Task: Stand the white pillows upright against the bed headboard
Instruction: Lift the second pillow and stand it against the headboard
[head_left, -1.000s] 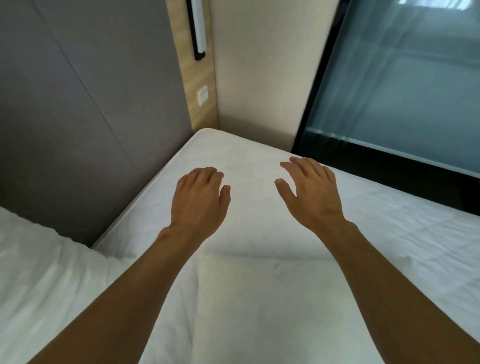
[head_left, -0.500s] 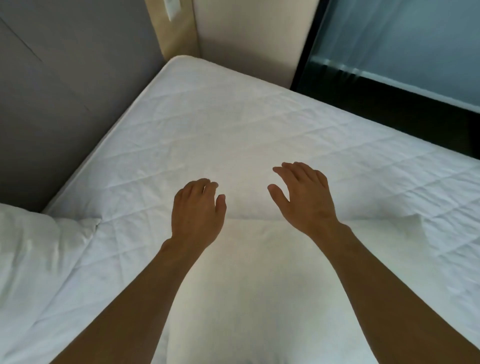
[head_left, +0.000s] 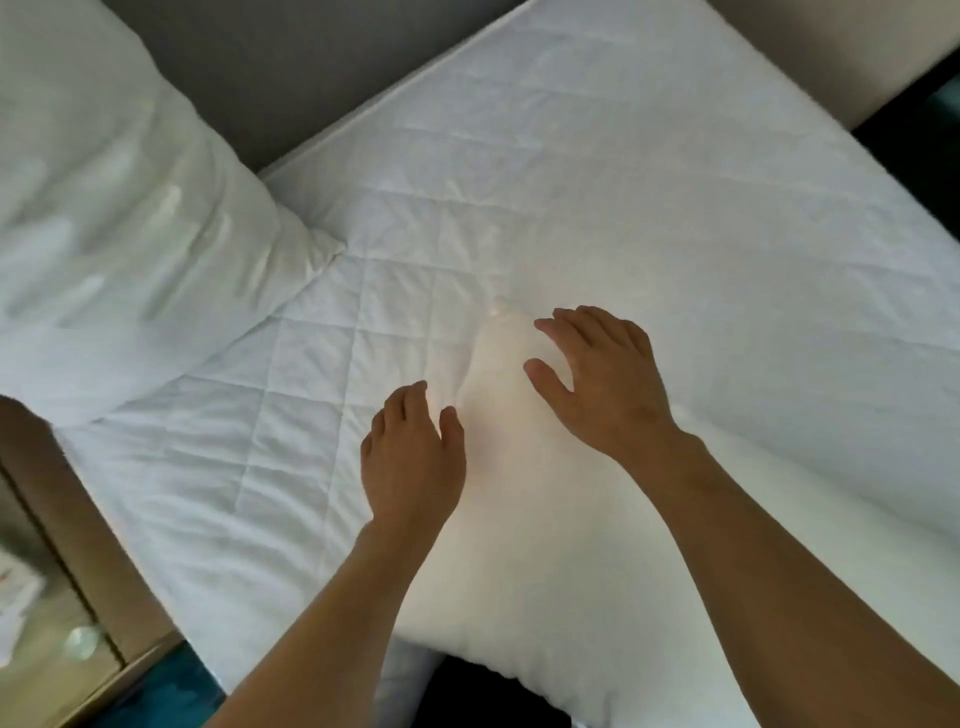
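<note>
Bed surface: white quilted mattress cover (head_left: 597, 171) with a diamond stitch pattern, bare across the upper middle and right of the view.
Headboard: grey padded headboard (head_left: 270, 67) runs along the top left, meeting the mattress edge on a slant.
Writing: no brand, label or lettering can be read anywhere; some white papers (head_left: 13, 608) on the bedside table are too blurred to make out.
Leaning pillow: one white pillow (head_left: 119, 218) sits at the upper left, resting against the headboard, its lower corner pointing out onto the mattress.
Flat pillow: a second white pillow (head_left: 597, 561) lies flat near the bed's near edge, one corner pointing up toward the headboard, its lower corner hanging just past the mattress edge.
Open room: a broad stretch of mattress lies free between the flat pillow and the headboard, to the right of the leaning pillow.
Bedside table: wooden bedside table (head_left: 67, 639) at the lower left, just beside the mattress side.
Left hand: left hand (head_left: 413, 457) palm down at the pillow's left edge, fingers loosely spread and slightly curled, gripping nothing; whether it presses the fabric I cannot tell.
Right hand: right hand (head_left: 605, 379) palm down over the pillow's upper corner, fingers apart, thumb out, holding nothing.
</note>
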